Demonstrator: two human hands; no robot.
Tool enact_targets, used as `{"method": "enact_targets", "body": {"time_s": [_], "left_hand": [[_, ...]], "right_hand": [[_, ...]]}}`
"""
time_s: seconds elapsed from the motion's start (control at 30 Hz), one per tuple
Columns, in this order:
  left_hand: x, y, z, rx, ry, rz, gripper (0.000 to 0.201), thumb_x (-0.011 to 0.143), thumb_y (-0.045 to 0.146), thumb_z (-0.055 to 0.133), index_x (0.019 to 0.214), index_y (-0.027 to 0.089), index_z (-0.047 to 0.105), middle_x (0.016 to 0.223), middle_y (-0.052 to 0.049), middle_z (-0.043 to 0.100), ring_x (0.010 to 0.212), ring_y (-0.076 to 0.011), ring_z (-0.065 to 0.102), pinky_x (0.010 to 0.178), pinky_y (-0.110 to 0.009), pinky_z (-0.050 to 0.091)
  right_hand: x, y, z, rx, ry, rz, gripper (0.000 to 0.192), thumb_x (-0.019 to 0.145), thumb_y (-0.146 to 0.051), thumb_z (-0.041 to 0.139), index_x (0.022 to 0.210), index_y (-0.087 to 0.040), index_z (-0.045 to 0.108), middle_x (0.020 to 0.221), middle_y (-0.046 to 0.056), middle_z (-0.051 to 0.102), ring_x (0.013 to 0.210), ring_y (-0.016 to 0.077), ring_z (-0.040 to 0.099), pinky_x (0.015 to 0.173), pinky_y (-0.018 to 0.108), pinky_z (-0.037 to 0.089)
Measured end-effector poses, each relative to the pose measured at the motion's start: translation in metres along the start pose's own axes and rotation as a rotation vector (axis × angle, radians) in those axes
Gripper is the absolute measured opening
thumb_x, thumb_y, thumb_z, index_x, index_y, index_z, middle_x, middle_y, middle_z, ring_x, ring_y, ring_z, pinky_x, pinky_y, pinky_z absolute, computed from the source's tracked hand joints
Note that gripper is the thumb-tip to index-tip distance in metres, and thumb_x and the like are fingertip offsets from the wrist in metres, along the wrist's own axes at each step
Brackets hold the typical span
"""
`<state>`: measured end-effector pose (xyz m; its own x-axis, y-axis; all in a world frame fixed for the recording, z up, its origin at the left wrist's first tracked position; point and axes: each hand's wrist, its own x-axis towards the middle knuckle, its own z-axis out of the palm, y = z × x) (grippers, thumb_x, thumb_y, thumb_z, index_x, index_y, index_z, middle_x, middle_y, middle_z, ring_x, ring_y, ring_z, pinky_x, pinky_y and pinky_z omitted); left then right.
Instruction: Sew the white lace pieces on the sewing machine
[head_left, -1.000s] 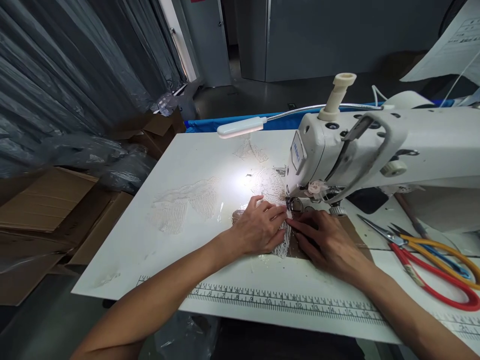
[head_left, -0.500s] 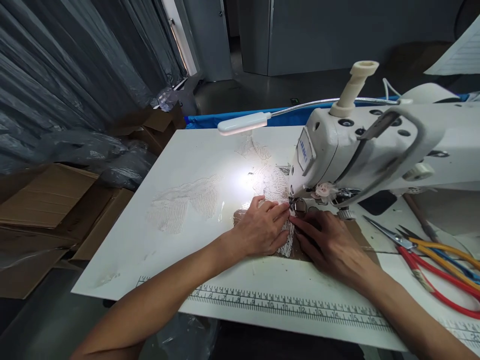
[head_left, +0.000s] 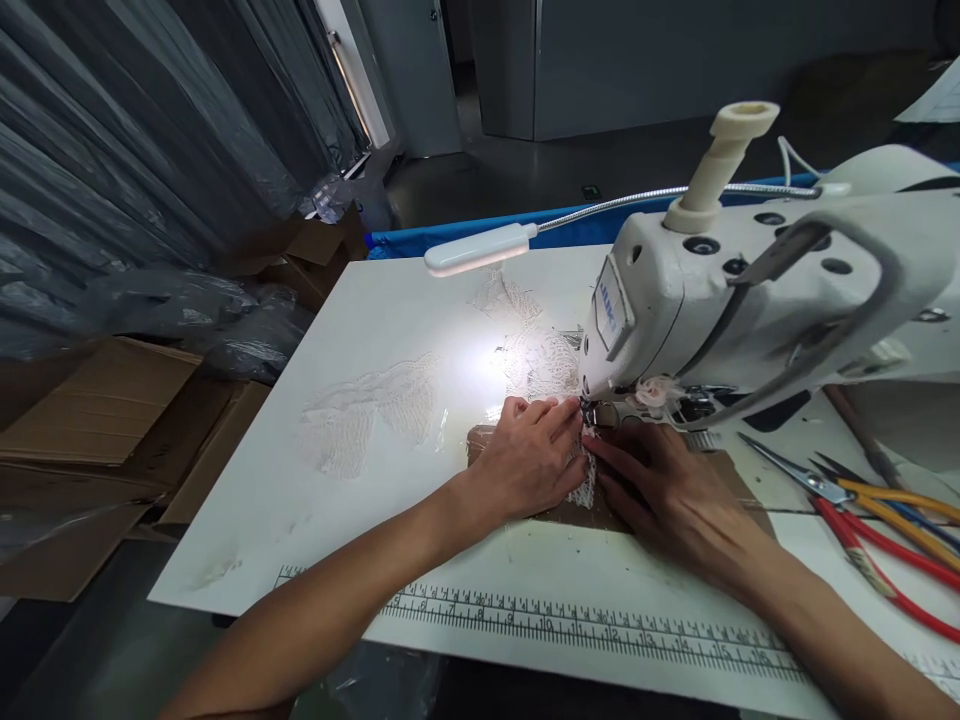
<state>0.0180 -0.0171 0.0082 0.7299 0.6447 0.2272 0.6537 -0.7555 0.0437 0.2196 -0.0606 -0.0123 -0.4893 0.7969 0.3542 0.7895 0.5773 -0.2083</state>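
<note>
Hands: two, both flat, fingers spread, gripping nothing | left hand [head_left: 534, 462] presses one white lace strip [head_left: 583, 487] on one brown piece [head_left: 574, 513] | right hand [head_left: 675, 495] just beside it, fingertips at the needle | one sewing machine [head_left: 750, 290] above both | one lamp [head_left: 480, 248] beyond left hand | scissors [head_left: 862, 510] right of right hand, count unclear | one worktop [head_left: 360, 500] beneath.

Grey curtain [head_left: 150, 150] left, cardboard boxes [head_left: 97, 420] on floor.

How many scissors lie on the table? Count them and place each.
3, all right of the sewing machine: red-handled scissors nearest, yellow-handled scissors behind, blue-handled scissors between them, mostly hidden. More may lie out of view.
</note>
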Motion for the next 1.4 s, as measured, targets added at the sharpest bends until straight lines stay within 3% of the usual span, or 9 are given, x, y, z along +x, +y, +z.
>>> {"method": "enact_targets", "body": {"time_s": [0.17,0.4,0.57,0.7,0.93,1.03,1.2,1.3,1.4], "left_hand": [[0.003,0.002,0.002,0.010,0.014,-0.038,0.040,0.097,0.035,0.036,0.123,0.012,0.057,0.131,-0.013,0.055,0.106,-0.0263,0.052,0.082,-0.042,0.039],[0.004,0.000,0.004,-0.012,0.025,-0.063,0.040,0.098,0.036,0.035,0.123,0.012,0.055,0.132,-0.012,0.055,0.103,-0.0249,0.053,0.082,-0.042,0.039],[0.002,-0.001,0.006,-0.044,0.056,-0.053,0.042,0.097,0.037,0.037,0.124,0.009,0.052,0.130,-0.015,0.054,0.105,-0.0255,0.052,0.090,-0.045,0.039],[0.007,-0.016,0.001,-0.043,0.073,-0.017,0.035,0.099,0.032,0.033,0.120,0.011,0.052,0.129,-0.016,0.054,0.107,-0.0245,0.053,0.095,-0.047,0.036],[0.014,-0.054,-0.012,-0.093,-0.014,0.035,0.032,0.100,0.025,0.031,0.124,0.012,0.048,0.136,-0.017,0.050,0.114,-0.0247,0.053,0.093,-0.046,0.041],[0.007,-0.051,-0.014,-0.165,0.024,0.090,0.029,0.100,0.026,0.037,0.122,0.013,0.051,0.133,-0.016,0.053,0.110,-0.0231,0.055,0.091,-0.045,0.045],[-0.005,-0.033,-0.011,-0.373,-0.054,0.254,0.025,0.092,0.035,0.058,0.104,0.014,0.063,0.107,-0.009,0.064,0.097,-0.0190,0.060,0.085,-0.036,0.050],[-0.006,-0.028,-0.006,-0.442,-0.051,0.197,0.020,0.093,0.033,0.058,0.088,0.015,0.066,0.099,-0.007,0.064,0.091,-0.0169,0.060,0.084,-0.035,0.050],[-0.006,-0.026,-0.005,-0.488,-0.033,0.144,0.021,0.095,0.030,0.053,0.086,0.016,0.067,0.097,-0.006,0.064,0.090,-0.0162,0.060,0.085,-0.035,0.050]], "right_hand": [[0.000,0.001,0.003,-0.024,-0.011,0.042,0.035,0.095,-0.027,0.042,0.123,-0.018,0.061,0.102,0.016,0.060,0.090,0.0306,0.060,0.074,0.047,0.053],[-0.004,0.006,0.004,0.049,0.013,0.033,0.040,0.097,-0.033,0.043,0.131,-0.017,0.054,0.110,0.016,0.056,0.094,0.0294,0.057,0.078,0.047,0.053],[-0.009,0.009,-0.004,0.209,0.039,0.211,0.041,0.097,-0.032,0.044,0.136,-0.023,0.048,0.118,0.012,0.055,0.097,0.0247,0.060,0.081,0.039,0.053],[-0.010,0.009,-0.006,0.220,0.075,0.290,0.039,0.096,-0.031,0.044,0.134,-0.023,0.049,0.105,0.010,0.061,0.087,0.0236,0.060,0.075,0.037,0.053],[-0.008,0.009,-0.008,0.177,0.140,0.250,0.037,0.095,-0.030,0.045,0.131,-0.023,0.052,0.099,0.010,0.059,0.086,0.0246,0.060,0.073,0.037,0.053],[-0.008,0.009,-0.008,0.188,0.149,0.246,0.037,0.095,-0.029,0.045,0.130,-0.023,0.051,0.101,0.010,0.059,0.087,0.0242,0.060,0.073,0.037,0.053],[-0.008,0.011,-0.006,0.191,0.143,0.264,0.037,0.095,-0.030,0.045,0.130,-0.021,0.052,0.091,0.008,0.058,0.079,0.0231,0.058,0.067,0.036,0.051],[-0.008,0.011,-0.008,0.210,0.133,0.269,0.035,0.095,-0.028,0.045,0.128,-0.022,0.055,0.089,0.008,0.060,0.077,0.0231,0.059,0.067,0.037,0.051],[-0.009,0.009,-0.013,0.296,0.109,0.221,0.034,0.093,-0.026,0.046,0.125,-0.024,0.056,0.097,0.007,0.063,0.084,0.0228,0.062,0.074,0.038,0.053]]}}
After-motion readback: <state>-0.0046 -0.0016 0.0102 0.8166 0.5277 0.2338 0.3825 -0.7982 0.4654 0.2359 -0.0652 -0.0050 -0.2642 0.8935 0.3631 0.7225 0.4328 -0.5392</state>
